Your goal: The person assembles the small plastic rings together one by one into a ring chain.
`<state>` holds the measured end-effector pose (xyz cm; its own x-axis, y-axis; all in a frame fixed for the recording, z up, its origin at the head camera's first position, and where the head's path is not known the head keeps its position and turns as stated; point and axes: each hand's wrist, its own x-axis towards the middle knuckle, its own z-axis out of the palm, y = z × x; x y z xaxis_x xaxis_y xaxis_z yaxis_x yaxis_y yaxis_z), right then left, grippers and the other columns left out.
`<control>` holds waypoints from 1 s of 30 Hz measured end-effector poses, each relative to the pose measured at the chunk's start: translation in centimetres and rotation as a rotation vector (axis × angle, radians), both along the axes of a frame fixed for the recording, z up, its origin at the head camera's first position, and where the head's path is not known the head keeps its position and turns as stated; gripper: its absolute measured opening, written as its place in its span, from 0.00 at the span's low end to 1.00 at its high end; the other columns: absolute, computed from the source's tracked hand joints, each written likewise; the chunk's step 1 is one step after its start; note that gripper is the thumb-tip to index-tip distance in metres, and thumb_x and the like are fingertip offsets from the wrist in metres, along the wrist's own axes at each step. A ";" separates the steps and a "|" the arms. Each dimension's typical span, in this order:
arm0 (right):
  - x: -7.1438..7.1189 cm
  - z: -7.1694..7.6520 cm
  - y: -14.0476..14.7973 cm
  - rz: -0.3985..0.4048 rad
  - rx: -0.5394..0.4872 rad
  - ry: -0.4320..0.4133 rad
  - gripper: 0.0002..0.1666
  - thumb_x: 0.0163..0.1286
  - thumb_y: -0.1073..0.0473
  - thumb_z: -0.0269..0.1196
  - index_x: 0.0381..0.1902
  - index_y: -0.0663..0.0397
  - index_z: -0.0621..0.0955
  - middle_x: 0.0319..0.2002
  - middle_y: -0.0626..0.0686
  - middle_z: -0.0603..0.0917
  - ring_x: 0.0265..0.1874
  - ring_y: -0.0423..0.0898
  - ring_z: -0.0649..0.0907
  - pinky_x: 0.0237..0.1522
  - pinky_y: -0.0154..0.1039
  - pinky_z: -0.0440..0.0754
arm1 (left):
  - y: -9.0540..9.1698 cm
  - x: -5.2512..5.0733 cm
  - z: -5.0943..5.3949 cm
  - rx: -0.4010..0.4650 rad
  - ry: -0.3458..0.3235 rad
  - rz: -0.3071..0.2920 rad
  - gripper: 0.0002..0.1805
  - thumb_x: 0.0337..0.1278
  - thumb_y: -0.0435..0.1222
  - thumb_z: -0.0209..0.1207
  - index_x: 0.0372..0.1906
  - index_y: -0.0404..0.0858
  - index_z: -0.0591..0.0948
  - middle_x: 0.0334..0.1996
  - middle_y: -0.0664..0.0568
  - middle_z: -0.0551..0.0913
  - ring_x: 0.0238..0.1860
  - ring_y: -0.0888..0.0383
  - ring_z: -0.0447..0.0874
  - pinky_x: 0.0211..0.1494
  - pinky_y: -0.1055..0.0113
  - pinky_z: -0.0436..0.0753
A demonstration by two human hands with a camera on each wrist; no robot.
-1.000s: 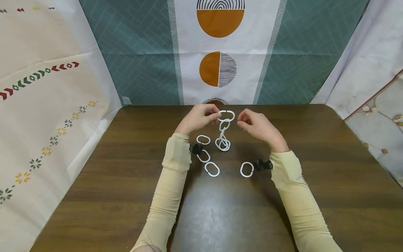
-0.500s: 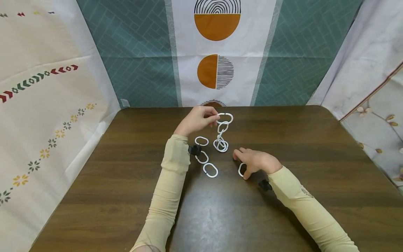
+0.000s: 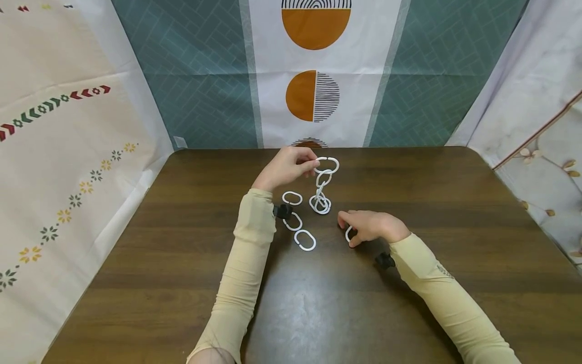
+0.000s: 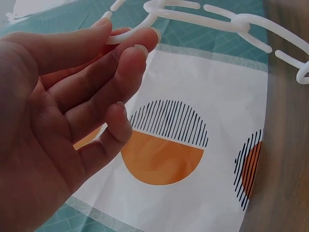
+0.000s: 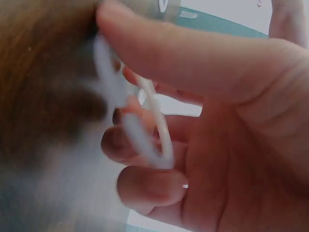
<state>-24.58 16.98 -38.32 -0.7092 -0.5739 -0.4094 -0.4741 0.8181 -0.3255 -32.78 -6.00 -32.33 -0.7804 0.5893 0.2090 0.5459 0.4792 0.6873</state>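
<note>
In the head view my left hand (image 3: pixel 286 169) pinches the end link of a white plastic link chain (image 3: pixel 323 184) between thumb and fingertips. The chain hangs down from it, and its lower links lie bunched on the table. The left wrist view shows the held link (image 4: pixel 126 37) and the joined links running off to the right. My right hand (image 3: pixel 372 225), lower and to the right, grips a loose white oval link (image 3: pixel 348 233) between thumb and fingers. That link (image 5: pixel 161 126) is blurred in the right wrist view, partly hidden by the thumb.
Three more loose white links lie near my left wrist: a far one (image 3: pixel 292 192), a middle one (image 3: pixel 301 222) partly behind the black wrist camera (image 3: pixel 283 211), and a near one (image 3: pixel 314 240). The brown wooden table (image 3: pixel 150 263) ends at a patterned cloth backdrop (image 3: pixel 209 101).
My right hand has come down from beside the chain's top link to the loose link on the right and taken hold of it. The left hand keeps its pinch on the chain.
</note>
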 end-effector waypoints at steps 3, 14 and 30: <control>-0.3 0.2 0.2 0.042 -0.041 0.031 0.12 0.63 0.63 0.66 0.37 0.55 0.72 0.28 0.48 0.75 0.25 0.41 0.72 0.31 0.33 0.69 | 0.0 0.0 0.2 0.000 -0.003 0.005 0.10 0.67 0.39 0.57 0.36 0.36 0.82 0.29 0.44 0.86 0.28 0.56 0.81 0.36 0.67 0.75; -2.0 3.9 1.1 -0.070 -0.343 0.346 0.03 0.66 0.66 0.62 0.34 0.55 0.77 0.24 0.48 0.81 0.22 0.39 0.74 0.29 0.36 0.72 | -0.1 0.0 0.2 -0.005 -0.017 0.008 0.09 0.67 0.40 0.57 0.36 0.39 0.82 0.30 0.43 0.86 0.31 0.51 0.82 0.39 0.67 0.76; -2.5 8.9 -1.3 -0.458 -0.813 0.570 0.08 0.72 0.56 0.59 0.44 0.53 0.77 0.13 0.42 0.71 0.16 0.40 0.69 0.24 0.35 0.64 | -0.1 0.1 0.3 0.000 -0.036 0.000 0.09 0.66 0.40 0.58 0.37 0.39 0.84 0.32 0.42 0.87 0.32 0.51 0.83 0.39 0.67 0.78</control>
<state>-27.11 15.69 -29.37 -0.8896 -0.1571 0.4289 -0.4318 0.5956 -0.6774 -32.72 -6.14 -32.07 -0.7871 0.5895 0.1814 0.5213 0.4786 0.7065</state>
